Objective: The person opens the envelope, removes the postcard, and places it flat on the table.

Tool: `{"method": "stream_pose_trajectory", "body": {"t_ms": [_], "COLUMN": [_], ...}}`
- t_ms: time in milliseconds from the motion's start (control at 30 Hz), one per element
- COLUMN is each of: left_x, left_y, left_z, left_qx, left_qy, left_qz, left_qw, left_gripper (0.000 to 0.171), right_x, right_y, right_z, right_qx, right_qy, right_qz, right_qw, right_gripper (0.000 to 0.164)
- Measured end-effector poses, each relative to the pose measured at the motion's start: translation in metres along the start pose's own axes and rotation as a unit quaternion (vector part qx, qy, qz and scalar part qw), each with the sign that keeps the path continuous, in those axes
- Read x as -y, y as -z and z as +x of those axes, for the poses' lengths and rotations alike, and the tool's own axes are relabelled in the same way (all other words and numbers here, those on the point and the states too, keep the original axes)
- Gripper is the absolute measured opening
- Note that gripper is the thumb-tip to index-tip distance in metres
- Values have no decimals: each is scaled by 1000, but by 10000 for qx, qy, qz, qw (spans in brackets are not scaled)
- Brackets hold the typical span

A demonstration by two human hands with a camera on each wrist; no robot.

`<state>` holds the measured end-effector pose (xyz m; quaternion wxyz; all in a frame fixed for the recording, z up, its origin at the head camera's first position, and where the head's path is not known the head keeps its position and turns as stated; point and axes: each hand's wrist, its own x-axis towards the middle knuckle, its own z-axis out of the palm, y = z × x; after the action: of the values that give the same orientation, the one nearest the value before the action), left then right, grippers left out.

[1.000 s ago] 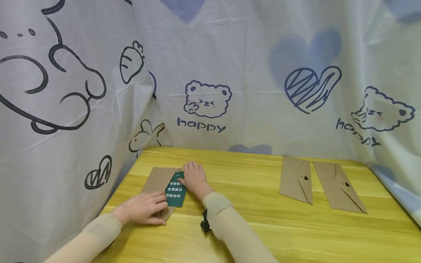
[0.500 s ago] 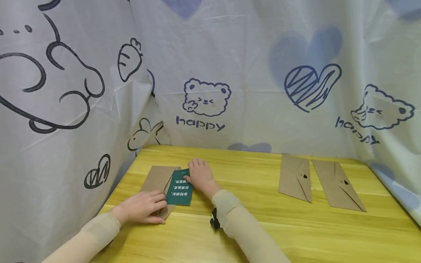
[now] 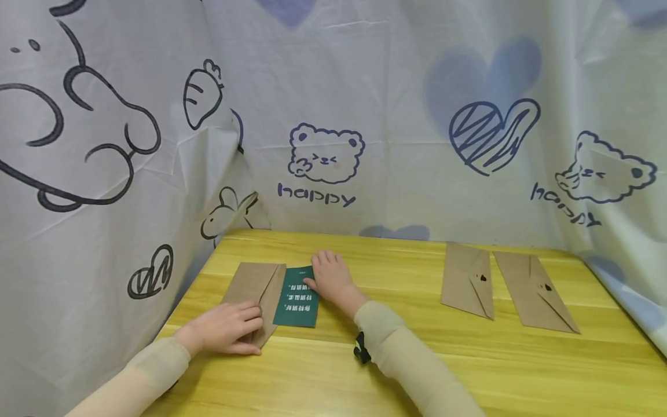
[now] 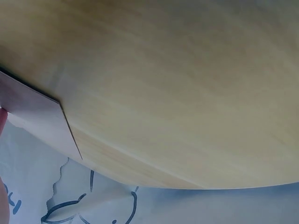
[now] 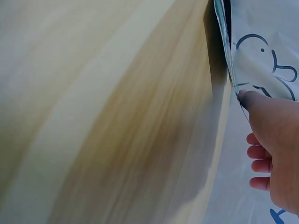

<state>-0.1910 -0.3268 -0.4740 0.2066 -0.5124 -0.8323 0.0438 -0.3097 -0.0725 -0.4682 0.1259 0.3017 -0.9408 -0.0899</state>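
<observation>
Right hand (image 3: 333, 278) is pinching the green card (image 3: 297, 301) near its far right corner, thumb on the printed face; the right wrist view is showing the thumb at the card's edge, the other fingers curling on the far side; grip is narrow, holding card only; left hand (image 3: 226, 330) is resting its fingers on the near left part of the brown envelope (image 3: 252, 284), pressing it to the worktop (image 3: 391, 278), fingers lying loosely together, not gripping; card is sitting just right of that envelope, left edge meeting its slanting right side; can't tell if they are touching; white characters on the card are reading upside down from the wearer's side; left wrist view is showing only an envelope corner and a sliver of finger at its left edge.

Two more brown envelopes are lying side by side toward the right end, the left one (image 3: 466, 278) and the right one (image 3: 534, 289), each showing a small black mark; pale sleeves (image 3: 411, 359) are covering both forearms, a black fitting (image 3: 362, 348) sitting by the right cuff; a white printed sheet (image 3: 406, 87) is hanging behind.
</observation>
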Motion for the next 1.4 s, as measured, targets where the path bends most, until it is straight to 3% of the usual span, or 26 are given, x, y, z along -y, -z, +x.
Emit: {"method": "stream_pose_trajectory", "body": {"t_ms": [333, 833, 1400], "left_x": [1, 1, -3], "left_y": [-2, -3, 1], "left_z": [-1, -2, -1], "left_qx": [-1, 10, -18], "left_qy": [-49, -113, 101], "left_qz": [50, 145, 253], "left_qw": [10000, 9998, 9996], "left_gripper": [40, 40, 40], "right_x": [-16, -32, -23], "right_y": [-14, -14, -9], "right_z": [-9, -22, -23], "right_qx": [-22, 415, 844], "right_qy": [4, 82, 109], "right_qz": [79, 394, 155], "right_qw": [10000, 9983, 9963], "right_gripper": [63, 63, 66]}}
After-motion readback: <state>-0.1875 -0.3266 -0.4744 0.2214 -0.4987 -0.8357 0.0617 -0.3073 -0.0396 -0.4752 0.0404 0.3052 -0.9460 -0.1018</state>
